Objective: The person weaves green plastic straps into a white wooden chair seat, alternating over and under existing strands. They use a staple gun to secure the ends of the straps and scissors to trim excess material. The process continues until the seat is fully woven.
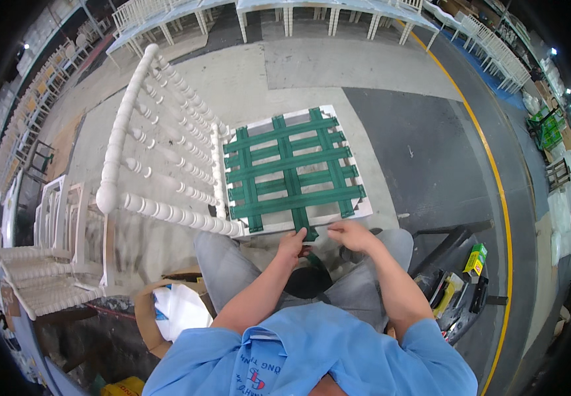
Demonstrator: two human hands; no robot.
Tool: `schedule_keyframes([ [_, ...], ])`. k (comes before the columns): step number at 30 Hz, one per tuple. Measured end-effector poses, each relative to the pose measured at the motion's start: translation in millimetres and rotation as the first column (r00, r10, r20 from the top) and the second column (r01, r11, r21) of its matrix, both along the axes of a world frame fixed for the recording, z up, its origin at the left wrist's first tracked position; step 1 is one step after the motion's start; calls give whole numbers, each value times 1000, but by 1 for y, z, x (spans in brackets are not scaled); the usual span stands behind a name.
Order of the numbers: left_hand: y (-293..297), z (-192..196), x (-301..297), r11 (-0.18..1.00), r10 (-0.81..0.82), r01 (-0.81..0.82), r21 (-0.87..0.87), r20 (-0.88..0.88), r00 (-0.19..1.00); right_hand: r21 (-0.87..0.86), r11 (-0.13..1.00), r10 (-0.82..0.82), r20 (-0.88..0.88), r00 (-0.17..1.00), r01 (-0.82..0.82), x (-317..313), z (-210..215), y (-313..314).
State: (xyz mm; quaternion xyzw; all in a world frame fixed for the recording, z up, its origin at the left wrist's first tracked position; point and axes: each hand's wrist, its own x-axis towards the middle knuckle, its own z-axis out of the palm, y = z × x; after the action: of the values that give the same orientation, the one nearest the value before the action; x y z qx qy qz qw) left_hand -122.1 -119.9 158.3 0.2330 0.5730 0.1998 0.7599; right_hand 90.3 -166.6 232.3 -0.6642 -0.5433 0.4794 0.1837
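Fingers of left hand [293, 245] and right hand [350, 233] pinched green webbing [290, 173] at seat frame [362, 212] edge; weave looked mostly done, front end probably unfastened.

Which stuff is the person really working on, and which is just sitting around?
Working on:
white chair
green straps woven over its seat
left hand and right hand at the seat's front edge

Sitting around:
stacked white chairs
small green and yellow box
cardboard bin
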Motion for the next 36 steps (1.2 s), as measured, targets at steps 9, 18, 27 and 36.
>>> schedule_keyframes([
  [9,-63,-28,-25,841,-454,413,-350,-42,890,-580,814,-278,-348,895,28,-77,-60,32],
  [18,-44,-57,-21,891,-418,362,-273,-189,888,15,804,-572,288,768,594,-135,-148,41],
  [27,12,-76,-17,709,557,-111,-696,457,693,-406,777,-479,114,870,481,-116,-228,57],
  [36,42,-134,15,559,797,-177,-810,467,382,-317,801,-381,384,841,508,-102,-251,76],
])
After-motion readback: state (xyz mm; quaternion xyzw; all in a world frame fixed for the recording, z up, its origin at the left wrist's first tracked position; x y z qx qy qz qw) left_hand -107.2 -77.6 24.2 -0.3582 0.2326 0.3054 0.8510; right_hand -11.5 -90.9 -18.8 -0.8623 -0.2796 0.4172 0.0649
